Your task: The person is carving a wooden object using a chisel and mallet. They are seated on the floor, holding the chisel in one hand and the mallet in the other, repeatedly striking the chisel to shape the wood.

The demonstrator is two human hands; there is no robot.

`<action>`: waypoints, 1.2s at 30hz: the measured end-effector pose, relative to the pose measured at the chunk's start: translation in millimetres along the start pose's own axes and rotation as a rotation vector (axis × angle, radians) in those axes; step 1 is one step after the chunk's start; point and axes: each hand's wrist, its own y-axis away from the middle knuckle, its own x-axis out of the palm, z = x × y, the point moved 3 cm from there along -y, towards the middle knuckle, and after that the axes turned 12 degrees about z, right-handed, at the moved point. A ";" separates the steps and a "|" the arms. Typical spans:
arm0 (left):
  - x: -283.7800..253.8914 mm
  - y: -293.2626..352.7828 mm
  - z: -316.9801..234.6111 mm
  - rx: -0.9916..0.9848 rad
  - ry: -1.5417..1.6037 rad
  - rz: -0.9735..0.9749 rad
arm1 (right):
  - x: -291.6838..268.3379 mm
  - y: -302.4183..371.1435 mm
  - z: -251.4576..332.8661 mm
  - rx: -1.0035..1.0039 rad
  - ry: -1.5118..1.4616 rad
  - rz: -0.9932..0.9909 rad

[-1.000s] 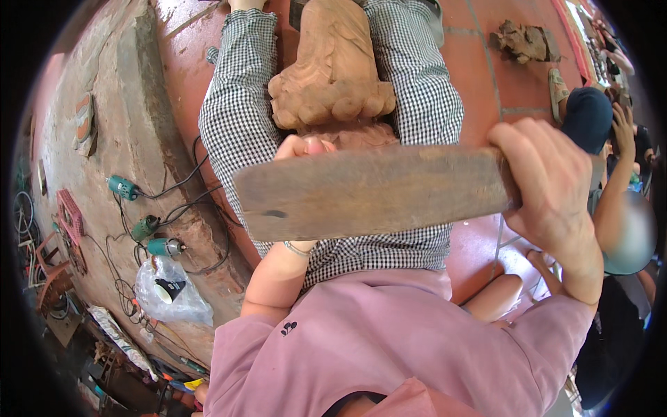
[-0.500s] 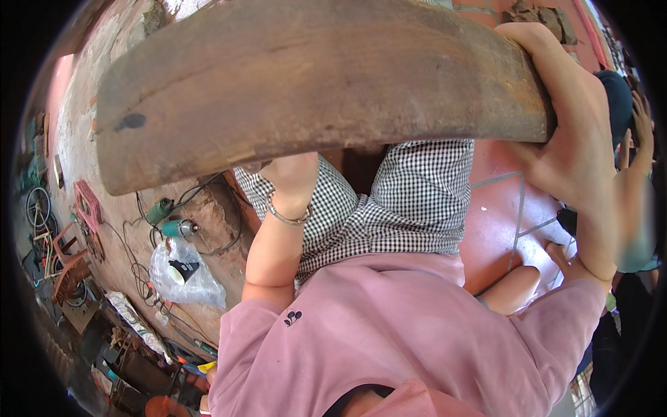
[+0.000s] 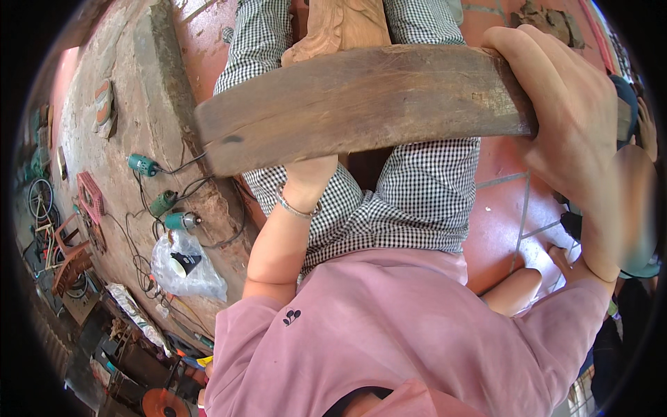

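Brown slab-like wooden plank (image 3: 375,104): lies crosswise in the upper middle of the frame, covering part of the thighs and the near part of the carving; whether it touches the carving cannot be told.
Likely handling: probably heavy for one hand, stiff, hard to break; the worn face looks smooth enough to slip a little, and the long free end would likely pull downward.
Where to hold: the right end seems a workable hold; nearer the middle would probably balance better.
Plank surface: dark, scuffed, with fine scratches, a black knot-like mark near the left end and rounded corners; its curve may be partly the lens.
Right hand (image 3: 566,104): clamped around the plank's right end, fingers over the top corner.
Left hand (image 3: 314,170): mostly hidden behind the plank's lower edge; whether its fingers are together or holding something cannot be told.
Pale tan carved wooden figure (image 3: 347,24): top centre, between the legs, with flowing cut folds; looks solid, its thin ridges possibly chip-prone.
Black-and-white checked trousers (image 3: 417,201): soft woven cloth, mid-frame.
Rough grey-brown ledge (image 3: 132,90): left side, gritty and chipped, bearing green cylindrical power tools (image 3: 142,165) and a crinkled clear plastic bag (image 3: 201,278).
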 end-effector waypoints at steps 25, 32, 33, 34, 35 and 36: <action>2.8 -20.5 -10.2 -0.010 0.079 0.055 | 14.3 2.4 7.4 0.059 -0.049 -0.043; -0.1 -24.3 -10.2 -0.030 -0.187 -0.140 | 17.3 7.7 3.0 0.112 -0.048 0.001; -2.2 -25.5 -7.9 -0.037 -0.230 -0.171 | 18.5 9.9 0.8 0.109 -0.096 -0.027; -4.8 -21.7 -4.2 -0.084 -0.190 -0.163 | 19.0 11.6 0.1 0.119 -0.123 -0.041; -5.5 -20.2 -3.8 -0.098 -0.200 -0.148 | 19.1 13.5 -0.2 0.130 -0.151 -0.054; -5.8 -18.0 -3.9 -0.112 -0.208 -0.131 | 19.2 15.1 -0.8 0.142 -0.178 -0.068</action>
